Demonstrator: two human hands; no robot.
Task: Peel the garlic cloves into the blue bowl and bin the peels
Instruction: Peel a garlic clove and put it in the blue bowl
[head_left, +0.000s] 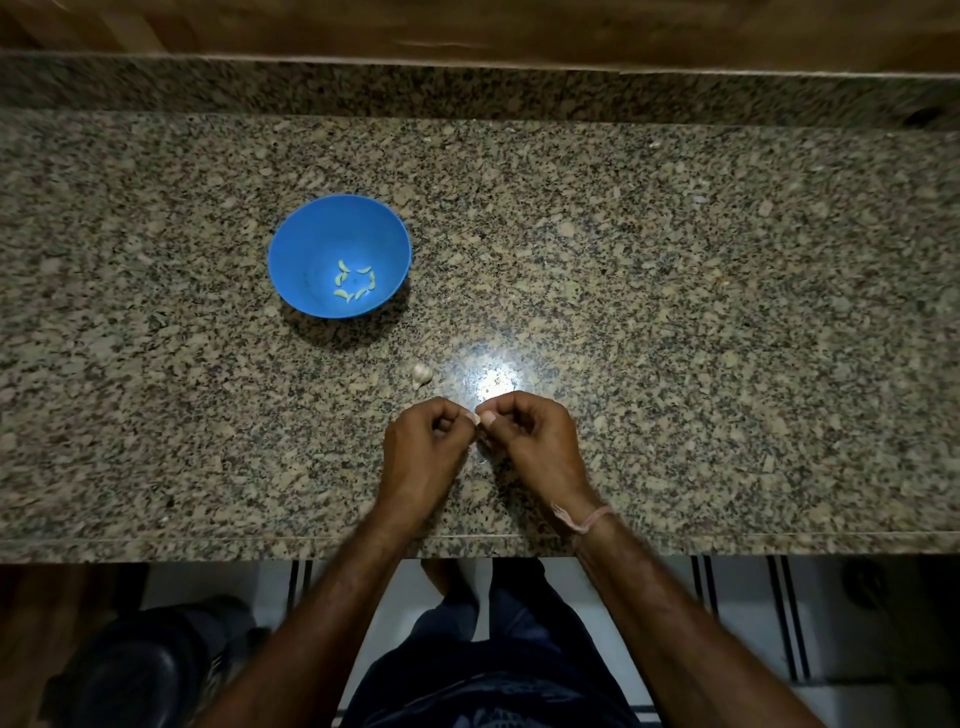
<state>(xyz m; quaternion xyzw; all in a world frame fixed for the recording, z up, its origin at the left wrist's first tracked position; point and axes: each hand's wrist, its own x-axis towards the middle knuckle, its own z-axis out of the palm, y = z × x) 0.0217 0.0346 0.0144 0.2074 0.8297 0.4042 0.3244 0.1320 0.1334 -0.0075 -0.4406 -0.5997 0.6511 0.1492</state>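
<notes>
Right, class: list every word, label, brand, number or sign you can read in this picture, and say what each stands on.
None can be read.
Blue bowl: plain, no label or mark.
Granite counter: speckle only, no writing.
Dark shirt: a pale print, too dim and blurred to read.

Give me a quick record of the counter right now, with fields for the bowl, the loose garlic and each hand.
surface: granite counter
blue bowl: upright, left of centre, holding several peeled cloves
unpeeled garlic piece: on the counter between bowl and hands, touching neither
left hand: pinches a small garlic clove
right hand: pinches the same clove from the other side; thread band on wrist
peels: too small to tell
</notes>
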